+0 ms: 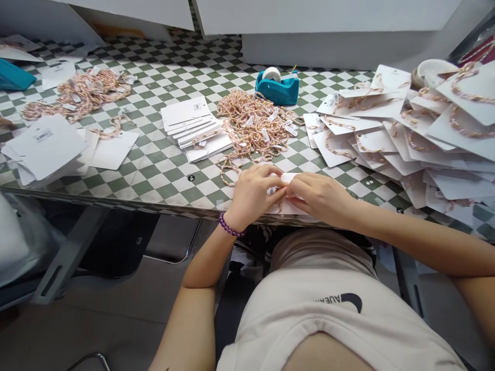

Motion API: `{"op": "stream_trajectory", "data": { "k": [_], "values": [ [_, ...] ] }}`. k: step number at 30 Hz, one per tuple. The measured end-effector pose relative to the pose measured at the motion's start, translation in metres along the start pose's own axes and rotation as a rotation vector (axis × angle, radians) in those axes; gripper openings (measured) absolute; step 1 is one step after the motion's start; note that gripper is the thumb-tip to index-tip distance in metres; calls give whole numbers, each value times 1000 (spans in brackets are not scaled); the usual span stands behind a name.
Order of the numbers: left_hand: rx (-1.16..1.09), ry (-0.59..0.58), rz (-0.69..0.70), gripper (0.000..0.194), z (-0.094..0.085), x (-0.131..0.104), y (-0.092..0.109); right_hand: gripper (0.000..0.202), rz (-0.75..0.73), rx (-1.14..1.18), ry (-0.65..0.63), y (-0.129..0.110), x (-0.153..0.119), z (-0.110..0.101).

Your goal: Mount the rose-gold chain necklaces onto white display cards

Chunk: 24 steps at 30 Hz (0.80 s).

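My left hand (pixel 255 193) and my right hand (pixel 323 198) meet at the table's front edge, over a white card (pixel 291 207). The fingers of both hands are bent and pinched together at the card. A small printed tag (pixel 272 190) and a bit of beaded strand show between them; my fingers hide most of the strand. A loose beaded strand (pixel 228 175) lies just left of my left hand. Beyond my hands is a heap of pink and gold beaded strands (pixel 251 126) with white tags. Left of the heap sits a stack of white cards (pixel 187 116).
A teal tape dispenser (pixel 279 88) stands behind the heap. On the right, many cards with strands attached (pixel 410 139) are piled up near a tape roll (pixel 436 67). At left lie another strand heap (pixel 93 90) and more cards (pixel 48 147). White panels (pixel 309 18) border the back.
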<state>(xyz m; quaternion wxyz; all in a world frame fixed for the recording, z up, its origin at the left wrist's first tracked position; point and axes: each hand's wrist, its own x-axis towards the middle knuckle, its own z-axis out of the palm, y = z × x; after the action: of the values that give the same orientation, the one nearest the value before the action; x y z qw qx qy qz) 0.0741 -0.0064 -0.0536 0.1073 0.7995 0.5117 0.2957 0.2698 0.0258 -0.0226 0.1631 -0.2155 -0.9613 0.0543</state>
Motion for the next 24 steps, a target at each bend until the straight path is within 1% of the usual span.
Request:
{"op": "stream_trajectory", "data": {
  "k": [5, 8, 10, 15, 20, 24],
  "values": [
    [-10, 11, 9, 23, 0, 0, 0, 11, 54, -156, 39, -4, 0, 0],
    [2, -10, -6, 21, 1, 0, -1, 11, 115, -188, 35, -3, 1, 2],
    [2, -22, -7, 20, 1, 0, -1, 10, 150, -177, 30, -3, 1, 4],
    [-10, -51, -11, 17, -1, 1, -3, 7, 183, -141, 62, -1, 1, 10],
    [-8, -76, -22, 16, -3, 0, -3, 20, 268, -20, 108, -1, 0, 17],
    [3, -85, 1, 20, -5, -1, -1, 24, 335, 41, 101, 0, 1, 18]
  ]
}}
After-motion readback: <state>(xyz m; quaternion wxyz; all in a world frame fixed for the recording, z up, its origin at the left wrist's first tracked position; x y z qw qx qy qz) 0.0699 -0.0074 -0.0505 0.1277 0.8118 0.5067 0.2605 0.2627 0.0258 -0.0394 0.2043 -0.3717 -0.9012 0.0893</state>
